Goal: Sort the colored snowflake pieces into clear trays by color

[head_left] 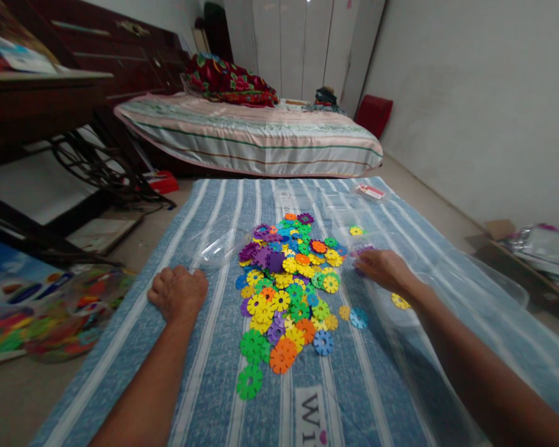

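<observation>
A loose pile of colourful notched plastic discs (pixel 284 279) lies spread over the middle of the striped blue cloth (pixel 214 397). My left hand (pixel 179 293) rests on the cloth to the left of the pile, its fingers curled in, with nothing showing in them. To the right of the pile, my right hand (pixel 384 268) pinches a purple notched disc (pixel 364 251), partly hidden by the fingers. That hand is over clear plastic containers. A yellow disc (pixel 356 230) lies just beyond it, and another yellow disc (pixel 400 301) is beside the wrist.
A clear plastic container (pixel 217 245) stands left of the pile. At the far right corner lies a small red and white packet (pixel 370 191). Beyond the table is a bed (pixel 261 136); a sewing-machine table (pixel 51 77) stands left. A cardboard box (pixel 507 233) sits on the right.
</observation>
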`<state>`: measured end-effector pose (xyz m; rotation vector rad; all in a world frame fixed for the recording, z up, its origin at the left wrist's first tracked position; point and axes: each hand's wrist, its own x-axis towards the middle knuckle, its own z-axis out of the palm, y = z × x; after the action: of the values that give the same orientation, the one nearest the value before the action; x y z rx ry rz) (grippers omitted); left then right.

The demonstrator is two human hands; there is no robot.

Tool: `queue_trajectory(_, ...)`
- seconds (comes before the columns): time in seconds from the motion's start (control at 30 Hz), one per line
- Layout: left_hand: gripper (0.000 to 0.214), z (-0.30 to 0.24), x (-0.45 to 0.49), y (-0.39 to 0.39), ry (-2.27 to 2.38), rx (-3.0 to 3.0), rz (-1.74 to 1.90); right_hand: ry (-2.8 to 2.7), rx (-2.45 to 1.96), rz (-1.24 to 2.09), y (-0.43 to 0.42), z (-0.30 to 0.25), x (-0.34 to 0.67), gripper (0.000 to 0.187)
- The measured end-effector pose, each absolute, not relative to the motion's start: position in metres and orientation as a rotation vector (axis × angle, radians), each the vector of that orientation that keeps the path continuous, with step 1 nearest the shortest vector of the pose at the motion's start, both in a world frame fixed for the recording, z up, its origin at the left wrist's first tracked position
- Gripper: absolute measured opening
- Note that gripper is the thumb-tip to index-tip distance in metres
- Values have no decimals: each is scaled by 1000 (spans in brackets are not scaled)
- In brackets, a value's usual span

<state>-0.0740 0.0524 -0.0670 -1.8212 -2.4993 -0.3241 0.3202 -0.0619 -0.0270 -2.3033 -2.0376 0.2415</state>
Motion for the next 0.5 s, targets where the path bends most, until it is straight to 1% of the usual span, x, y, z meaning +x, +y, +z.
queue_trajectory(0.1,46,-70,-76,54,-2487,-1818,-345,-2044,-2304,86,-67,-25,312,22)
queue_trajectory(0.2,45,-73,-78,55,-2486,-1798,-360,-2062,-2210,-18,-81,-25,299,21)
queue_trajectory(0.27,46,-74,-78,56,-2476,-1799,-358,-2083,-2108,-16,-94,-28,286,20)
queue_trajectory(0.4,48,-74,-79,55,-2464,-1791,-321,-2130,-1873,90,-122,-42,256,19)
queue_trajectory(0.5,47,-73,-78,54,-2458,-1780,-311,-2132,-1792,150,-138,-55,238,16)
